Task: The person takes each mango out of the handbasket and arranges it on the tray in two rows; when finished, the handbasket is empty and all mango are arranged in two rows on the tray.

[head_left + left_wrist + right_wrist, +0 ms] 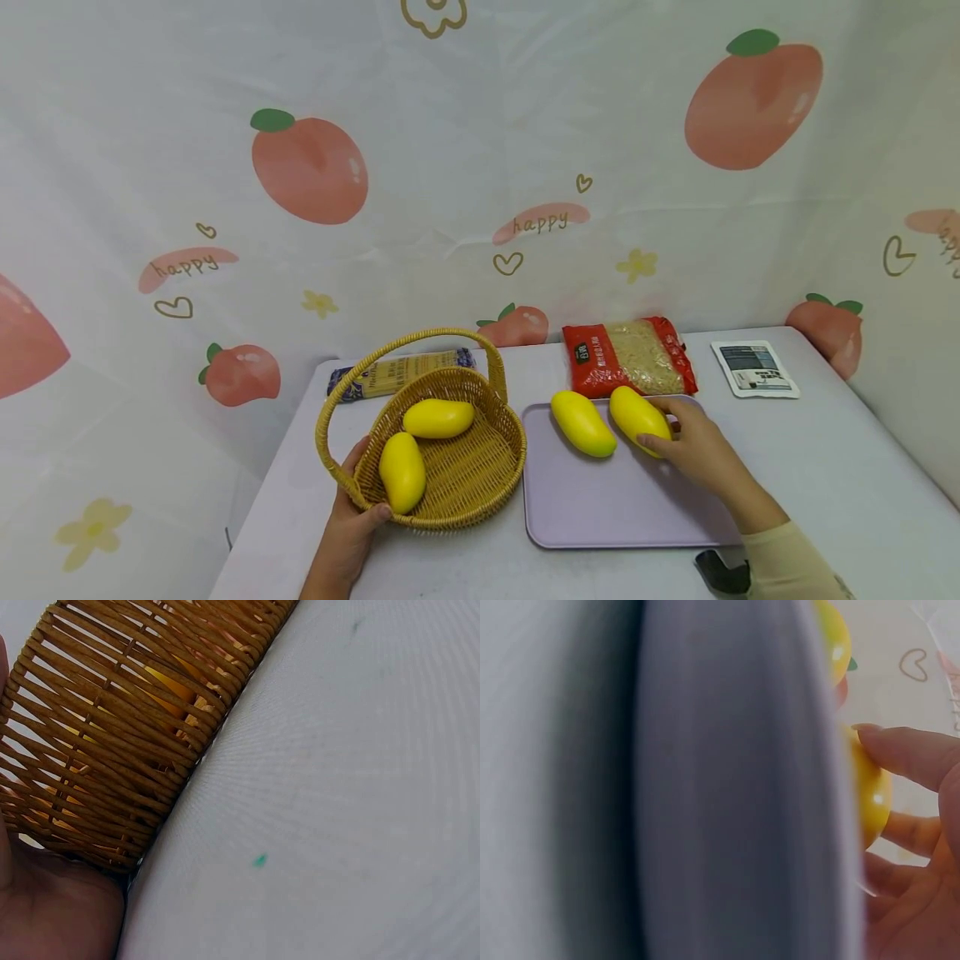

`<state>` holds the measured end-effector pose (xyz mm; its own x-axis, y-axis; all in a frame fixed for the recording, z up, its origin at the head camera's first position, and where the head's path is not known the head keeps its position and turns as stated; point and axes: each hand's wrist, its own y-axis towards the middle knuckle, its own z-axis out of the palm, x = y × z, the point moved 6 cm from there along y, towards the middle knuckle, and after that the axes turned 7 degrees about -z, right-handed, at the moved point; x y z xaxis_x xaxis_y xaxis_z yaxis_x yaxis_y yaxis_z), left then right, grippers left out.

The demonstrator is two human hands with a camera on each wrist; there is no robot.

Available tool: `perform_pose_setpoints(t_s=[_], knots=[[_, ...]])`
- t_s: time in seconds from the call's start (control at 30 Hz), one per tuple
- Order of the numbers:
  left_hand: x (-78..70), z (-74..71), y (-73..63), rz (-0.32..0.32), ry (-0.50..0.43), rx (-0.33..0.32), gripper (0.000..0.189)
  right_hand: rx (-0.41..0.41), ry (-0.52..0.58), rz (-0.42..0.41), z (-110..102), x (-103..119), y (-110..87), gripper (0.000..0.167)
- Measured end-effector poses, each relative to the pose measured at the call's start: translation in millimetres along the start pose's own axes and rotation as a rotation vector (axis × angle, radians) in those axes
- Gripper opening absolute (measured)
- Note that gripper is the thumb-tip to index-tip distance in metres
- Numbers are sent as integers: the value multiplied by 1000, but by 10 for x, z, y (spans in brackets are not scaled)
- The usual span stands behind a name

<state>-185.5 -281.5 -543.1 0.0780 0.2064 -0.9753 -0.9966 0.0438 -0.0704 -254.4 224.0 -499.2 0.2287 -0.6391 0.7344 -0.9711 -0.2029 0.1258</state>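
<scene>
My left hand [348, 533] grips the side of a wicker basket [480, 471], thumb at the front rim and fingers on its outer wall. Two yellow mangoes lie inside: one mango [438, 418] toward the back, another mango [402, 473] at the left. On a light purple tray [592, 508] rest two more, the left mango [582, 423] and the right mango [640, 421]. My right hand [697, 446] holds that right one between thumb and fingers. In the right wrist view, the tray's edge hides part of this mango [874, 795].
Behind the tray lies a red and clear food packet [630, 357]. A blue-ended packet of noodles [401, 375] lies behind the basket. At the back right is a flat white packet [754, 369]. A black object [722, 572] sits by the right sleeve. The basket handle [420, 335] arches upward.
</scene>
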Motion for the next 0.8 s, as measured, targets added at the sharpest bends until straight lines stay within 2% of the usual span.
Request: perform_pose_setpoints(t_s=[0.8], knots=[[-3,6,-9,1,4,4,99,-5,-50,11,-42,12,-52,64]])
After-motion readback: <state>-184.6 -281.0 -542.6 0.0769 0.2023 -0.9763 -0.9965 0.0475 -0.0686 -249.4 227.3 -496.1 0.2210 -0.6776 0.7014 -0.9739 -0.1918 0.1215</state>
